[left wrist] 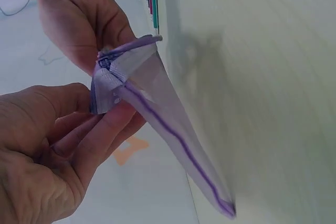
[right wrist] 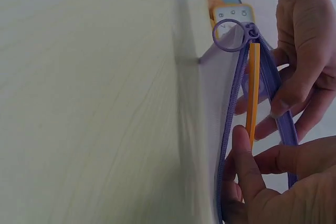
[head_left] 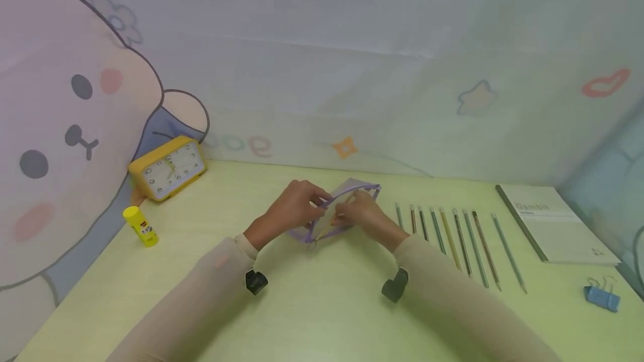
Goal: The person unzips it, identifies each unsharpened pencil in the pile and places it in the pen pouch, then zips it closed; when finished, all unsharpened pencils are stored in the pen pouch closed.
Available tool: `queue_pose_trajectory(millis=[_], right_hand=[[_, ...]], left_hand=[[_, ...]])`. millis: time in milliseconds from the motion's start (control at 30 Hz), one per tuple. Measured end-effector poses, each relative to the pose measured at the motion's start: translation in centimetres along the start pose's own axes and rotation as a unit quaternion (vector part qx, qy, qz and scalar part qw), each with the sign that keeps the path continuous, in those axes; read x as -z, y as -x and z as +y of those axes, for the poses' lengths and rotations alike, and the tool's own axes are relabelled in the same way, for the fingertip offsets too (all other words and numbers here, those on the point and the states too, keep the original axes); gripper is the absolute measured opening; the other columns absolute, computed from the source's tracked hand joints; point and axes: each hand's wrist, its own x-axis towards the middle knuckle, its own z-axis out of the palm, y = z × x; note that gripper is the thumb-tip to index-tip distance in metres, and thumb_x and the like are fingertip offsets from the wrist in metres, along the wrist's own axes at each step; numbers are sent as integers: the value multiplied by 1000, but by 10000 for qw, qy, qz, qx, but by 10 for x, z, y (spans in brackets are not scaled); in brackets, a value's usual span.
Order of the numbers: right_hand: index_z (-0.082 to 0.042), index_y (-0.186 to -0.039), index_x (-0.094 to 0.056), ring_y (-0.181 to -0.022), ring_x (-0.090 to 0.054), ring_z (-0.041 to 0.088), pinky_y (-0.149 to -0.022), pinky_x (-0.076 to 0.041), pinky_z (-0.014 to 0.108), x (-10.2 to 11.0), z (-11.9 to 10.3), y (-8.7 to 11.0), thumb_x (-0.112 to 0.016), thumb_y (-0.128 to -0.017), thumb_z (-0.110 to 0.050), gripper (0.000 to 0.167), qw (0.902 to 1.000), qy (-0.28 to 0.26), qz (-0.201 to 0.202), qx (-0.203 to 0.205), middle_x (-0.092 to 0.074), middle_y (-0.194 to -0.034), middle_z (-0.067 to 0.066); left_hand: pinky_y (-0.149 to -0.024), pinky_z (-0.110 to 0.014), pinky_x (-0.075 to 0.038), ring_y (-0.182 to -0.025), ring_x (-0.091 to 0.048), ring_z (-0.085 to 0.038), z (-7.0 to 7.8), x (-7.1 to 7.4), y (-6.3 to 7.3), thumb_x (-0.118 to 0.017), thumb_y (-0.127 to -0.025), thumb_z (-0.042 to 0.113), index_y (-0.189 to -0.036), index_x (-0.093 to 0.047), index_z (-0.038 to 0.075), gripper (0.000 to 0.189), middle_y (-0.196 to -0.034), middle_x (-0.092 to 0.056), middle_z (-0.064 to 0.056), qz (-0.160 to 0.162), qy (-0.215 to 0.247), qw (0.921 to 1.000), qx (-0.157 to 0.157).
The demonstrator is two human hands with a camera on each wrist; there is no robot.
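Observation:
A translucent mesh zip pouch (left wrist: 178, 135) with purple zip edges stands open above the table. My left hand (head_left: 298, 205) pinches the far zip edge between thumb and fingers. In the right wrist view, an orange-yellow pencil (right wrist: 253, 87) lies lengthwise within the pouch's opening, one end close to the purple zip ring (right wrist: 228, 35). My right hand (head_left: 367, 215) reaches into the opening and holds that pencil with thumb and fingers. The pencil's lower end is hidden behind the right fingers.
Several pencils (head_left: 468, 244) lie in a row right of the pouch. Beyond them are a notebook (head_left: 558, 225) and a blue binder clip (head_left: 602, 298). At left stand a yellow alarm clock (head_left: 171, 169) and a glue stick (head_left: 141, 227). A printed cloth backdrop (head_left: 322, 71) rises behind the table.

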Motion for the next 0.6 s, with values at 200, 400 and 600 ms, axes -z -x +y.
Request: queue_pose_trajectory(millis=[200,400,600], right_hand=[[6,-80,-63,-81,-78,25,-77,-60,26,-2,0,-7,-58,-91,-1,14,9995,-21,220,-246,-76,-89,22],[15,-151,-26,-102,-75,26,-109,-49,46,6,-7,12,-61,-97,-17,72,9983,547,2,-178,-66,-125,25],[5,-142,-53,-101,-74,31,-94,-58,44,53,-12,60,-58,-101,-22,50,9770,1820,-429,1027,-69,-126,23]], left_hand=[[-55,-25,-59,-60,-74,-16,3,-2,-1,-66,-90,3,-123,-72,2,33,-106,-77,-18,30,-79,10000,25],[-55,-26,-59,-61,-74,-17,7,0,1,-67,-90,4,-122,-72,2,32,-105,-77,-18,236,-70,9995,208],[-56,-26,-60,-69,-76,-20,7,3,6,-66,-91,4,-122,-72,1,32,-104,-77,-19,370,76,9986,367]])
